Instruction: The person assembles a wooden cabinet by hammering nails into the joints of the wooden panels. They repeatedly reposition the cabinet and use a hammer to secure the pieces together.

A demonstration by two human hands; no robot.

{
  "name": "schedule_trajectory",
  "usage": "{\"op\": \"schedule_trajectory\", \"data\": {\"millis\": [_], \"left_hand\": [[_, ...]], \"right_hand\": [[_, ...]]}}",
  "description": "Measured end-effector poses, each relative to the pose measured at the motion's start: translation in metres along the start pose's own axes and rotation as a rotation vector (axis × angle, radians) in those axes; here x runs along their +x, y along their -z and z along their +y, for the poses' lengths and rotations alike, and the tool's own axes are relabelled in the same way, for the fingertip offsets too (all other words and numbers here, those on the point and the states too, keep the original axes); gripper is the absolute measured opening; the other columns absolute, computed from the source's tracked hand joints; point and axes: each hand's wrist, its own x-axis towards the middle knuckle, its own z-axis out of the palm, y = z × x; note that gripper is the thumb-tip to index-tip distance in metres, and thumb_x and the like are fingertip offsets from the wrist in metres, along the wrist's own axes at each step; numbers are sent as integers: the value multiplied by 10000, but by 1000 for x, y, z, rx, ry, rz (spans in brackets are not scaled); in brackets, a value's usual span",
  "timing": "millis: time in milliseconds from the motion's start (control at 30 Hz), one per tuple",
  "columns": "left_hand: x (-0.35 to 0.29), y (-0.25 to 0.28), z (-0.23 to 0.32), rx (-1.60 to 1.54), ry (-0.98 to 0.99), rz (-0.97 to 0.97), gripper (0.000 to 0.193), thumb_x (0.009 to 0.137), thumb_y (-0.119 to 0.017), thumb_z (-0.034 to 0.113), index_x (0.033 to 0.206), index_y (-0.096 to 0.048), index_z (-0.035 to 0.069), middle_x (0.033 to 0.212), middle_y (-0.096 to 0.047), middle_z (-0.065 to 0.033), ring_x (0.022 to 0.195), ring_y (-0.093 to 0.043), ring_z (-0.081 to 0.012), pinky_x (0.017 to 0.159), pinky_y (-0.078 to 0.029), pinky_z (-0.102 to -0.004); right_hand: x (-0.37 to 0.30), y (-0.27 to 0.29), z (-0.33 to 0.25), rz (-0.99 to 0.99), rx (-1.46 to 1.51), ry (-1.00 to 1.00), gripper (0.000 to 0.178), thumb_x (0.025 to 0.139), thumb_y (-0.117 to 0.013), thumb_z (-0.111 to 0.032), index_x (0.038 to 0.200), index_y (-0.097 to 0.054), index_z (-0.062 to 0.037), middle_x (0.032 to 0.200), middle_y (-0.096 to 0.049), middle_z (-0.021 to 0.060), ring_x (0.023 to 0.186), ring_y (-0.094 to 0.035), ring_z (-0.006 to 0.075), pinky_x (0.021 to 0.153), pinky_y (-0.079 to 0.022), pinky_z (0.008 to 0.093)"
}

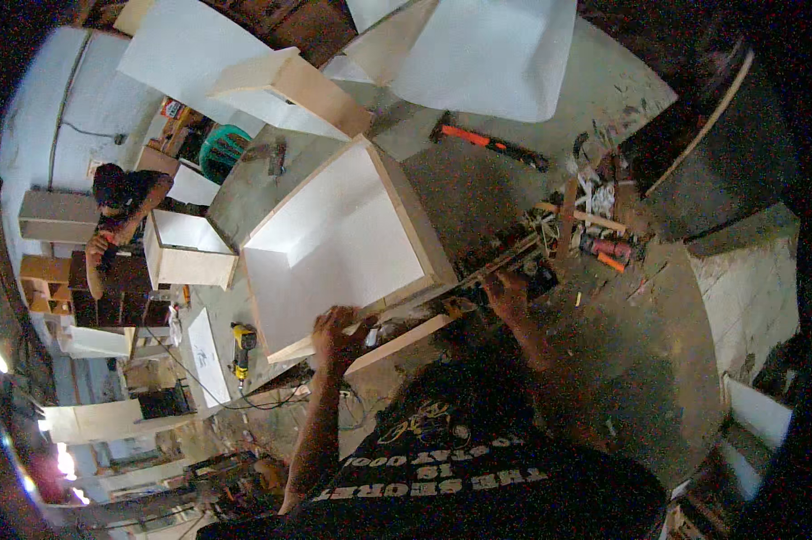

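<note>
While the open white-lined wooden box (338,238) is lying on the desk (478,193) just ahead, the left hand (338,331) is clenching its near edge and the right hand (505,292) is grasping a dark tool (514,261) beside its right corner.

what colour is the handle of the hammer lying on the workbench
Orange-red with a dark grip end, on the hammer lying beyond the white-lined box; the head view shows it.
</note>
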Motion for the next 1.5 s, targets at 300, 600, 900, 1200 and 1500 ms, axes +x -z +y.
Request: {"op": "schedule_trajectory", "data": {"millis": [300,600,900,1200,1500], "left_hand": [[-22,33,-248,-610,340,650,562,889,-734,80,1390,-482,30,1295,-558,-143,1238,-506,-252,1030,-419,-372],[4,-16,-392,-1058,232,-92,676,1056,-424,386,1606,-76,206,1622,-232,-152,1490,-240,-270,1186,-267,-431],[33,-66,-347,-1626,383,287,735,1020,-358,512,1607,-67,178,1639,-170,-136,1506,-178,-275,1202,-194,-439],[68,-77,-303,-1764,325,243,825,985,-292,638,1607,-59,149,1656,-107,-121,1522,-116,-279,1218,-122,-446],[134,-18,-315,-1778,35,303,947,942,-211,766,1606,-46,112,1672,-40,-110,1537,-46,-281,1232,-40,-449]], "right_hand": [[133,5,-138,-246,207,240,698,930,-679,-393,1459,-441,-3,1477,-484,187,1386,-446,297,1136,-365,392],[193,-57,-177,-298,36,135,806,974,-548,-472,1566,-230,-26,1627,-231,185,1511,-198,299,1222,-162,384],[186,-47,-187,-301,-88,-117,801,966,-509,-510,1561,-261,-34,1547,-388,167,1444,-327,285,1199,-206,378],[190,-27,-166,-165,-510,-171,586,923,-588,-519,1157,-637,17,1113,-641,158,1049,-576,261,954,-434,396],[193,-17,-172,-159,-778,-108,430,947,-645,-355,1083,-624,52,1021,-664,185,956,-593,271,880,-459,446]]}}
